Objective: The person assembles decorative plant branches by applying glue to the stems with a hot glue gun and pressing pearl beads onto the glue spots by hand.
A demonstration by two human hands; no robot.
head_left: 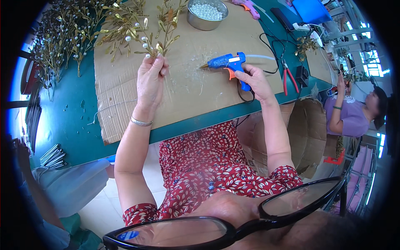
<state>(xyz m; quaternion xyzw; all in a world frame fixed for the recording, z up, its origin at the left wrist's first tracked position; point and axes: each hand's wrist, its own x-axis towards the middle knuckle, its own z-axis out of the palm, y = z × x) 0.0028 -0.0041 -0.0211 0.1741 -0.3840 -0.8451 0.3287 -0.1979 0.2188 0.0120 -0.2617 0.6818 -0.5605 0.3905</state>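
Note:
My left hand (151, 81) pinches the lower end of a gold artificial leaf spray (166, 35) dotted with white pearl beads. In my right hand (256, 83) is a blue hot glue gun (227, 62) with an orange trigger. Its nozzle points left, toward the spray, and stays apart from it. A clear glue stick (261, 56) sticks out of its back end. Both hands are over a flat cardboard sheet (179, 104) marked with dried glue strings. Beyond them stands a round metal bowl (204, 24) holding many white pearl beads (206, 11).
More gold sprays (62, 37) cover the far left of the green table (83, 139). A bundle of wire stems (53, 157) lies near its edge. Red-handled pliers (286, 79), a pink glue gun (252, 10) and cables are at right. A cardboard box (308, 129) stands below; co-workers flank me.

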